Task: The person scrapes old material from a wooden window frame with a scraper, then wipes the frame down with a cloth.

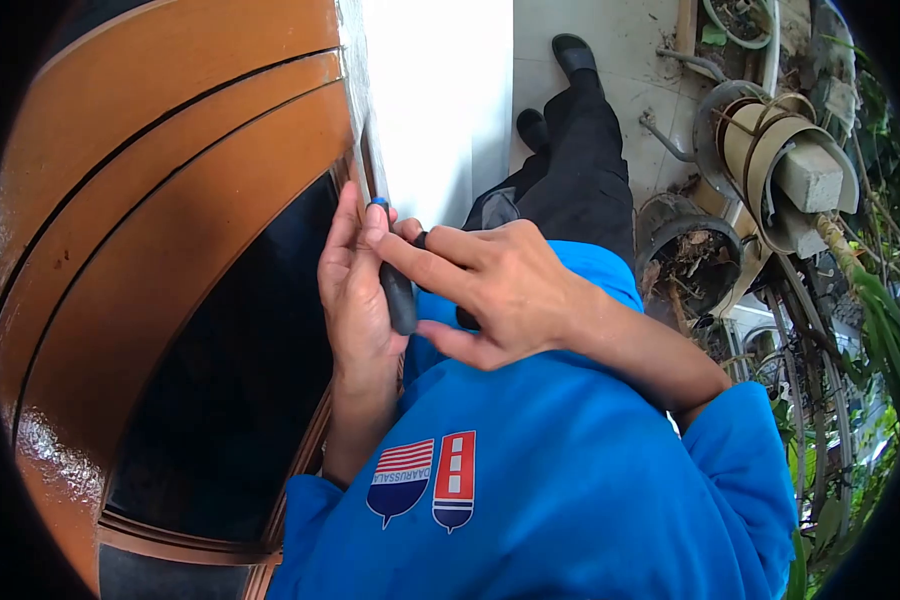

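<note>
Outdoors, pale floor tiles point(610, 40) run beside a white wall point(440, 100), and a glossy brown wooden door frame point(170, 180) with a dark glass panel point(230, 380) fills the space to the left of both hands. The left hand point(355, 290) lies flat against the frame's edge, fingers straight and pointing up, so its grip is open, pressed to the wood. The right hand point(500, 285) crosses over from the right and closes its grip around a dark-handled tool point(400, 295), which sits just between the two hands, touching the left palm; its blue tip point(378, 203) shows above the fingertips, right at the seam where frame meets wall. What kind of tool it is cannot be told. Blue sleeves and a blue shirt with two badges point(425, 480) lie below the hands, and black trousers and shoes point(575, 130) stretch away above them. Well apart to the right stand a pot of soil and dry leaves point(685, 260), coiled hoses point(760, 140), a concrete block point(810, 175) and green plants point(880, 320).
</note>
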